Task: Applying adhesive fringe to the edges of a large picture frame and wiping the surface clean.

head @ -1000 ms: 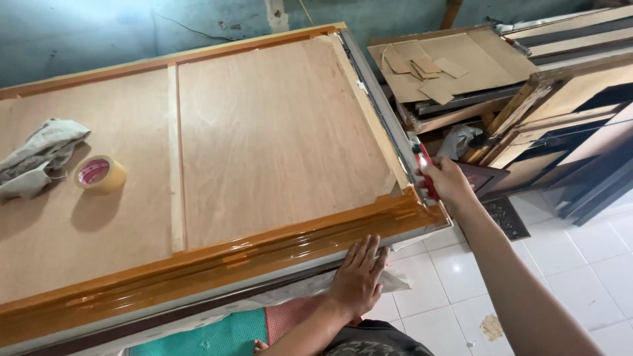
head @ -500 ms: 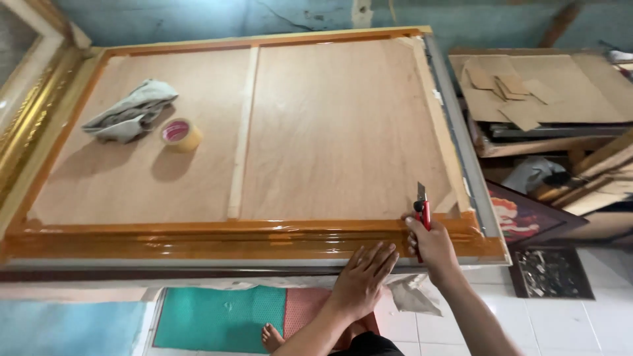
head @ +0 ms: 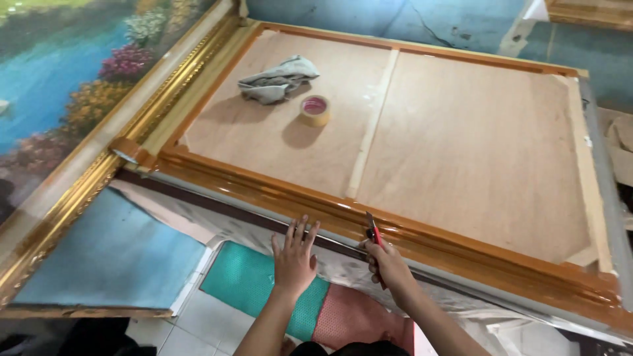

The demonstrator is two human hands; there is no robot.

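Currently right hand (head: 389, 264) clamped on red utility knife (head: 374, 232), lower center, blade at glossy orange frame (head: 461, 247) edge. Left hand (head: 293, 260) flat, fingers spread, empty. Probably light, sharp; grip handle only.

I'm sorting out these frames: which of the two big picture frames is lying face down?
The orange-brown frame under both hands: its plywood backing faces up, with a tape roll and rag on it. The gold frame at left shows its painted landscape.
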